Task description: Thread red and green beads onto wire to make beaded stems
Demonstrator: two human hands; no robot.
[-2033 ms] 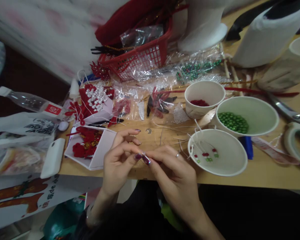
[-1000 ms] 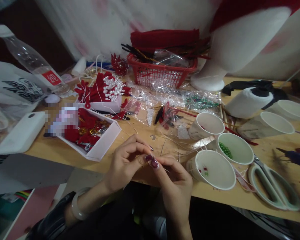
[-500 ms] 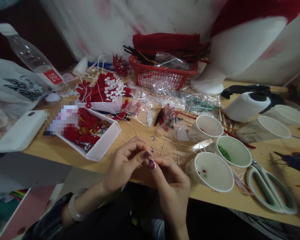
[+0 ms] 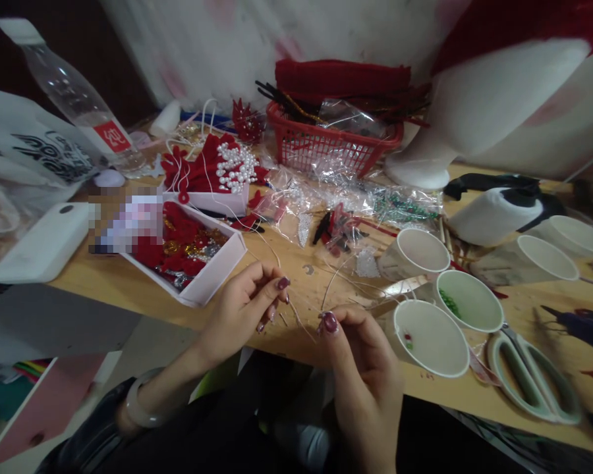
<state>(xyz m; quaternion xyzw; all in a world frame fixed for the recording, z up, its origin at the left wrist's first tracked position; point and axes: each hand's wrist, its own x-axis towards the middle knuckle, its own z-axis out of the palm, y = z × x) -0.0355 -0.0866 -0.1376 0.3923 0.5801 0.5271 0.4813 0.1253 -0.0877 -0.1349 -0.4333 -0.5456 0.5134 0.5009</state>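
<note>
Above the table's front edge my left hand [image 4: 244,309] is pinched, thumb against forefinger. A thin pale thread [image 4: 301,315] runs from its fingertips toward my right hand [image 4: 363,368]. My right hand is also closed in a pinch, its thumb nail facing up, and the thread meets its fingertips. Any small piece between those fingertips is too small to make out. Just right of my right hand stands a paper cup [image 4: 432,359] with a few red and green beads [image 4: 408,339] in it. Behind it another cup [image 4: 487,299] holds green beads [image 4: 447,303].
White-handled scissors [image 4: 534,375] lie at the right. A white box [image 4: 212,273] of red and gold ornaments sits left. Behind are a red basket [image 4: 321,148], clear bags [image 4: 405,204], a thread cone [image 4: 494,214] and a white mannequin head [image 4: 504,99]. A plastic bottle [image 4: 69,85] stands far left.
My hands have drawn apart: fingertips that met now have a gap with thread across it. The right hand has shifted right, the left slightly up and left. The view has shifted slightly.
</note>
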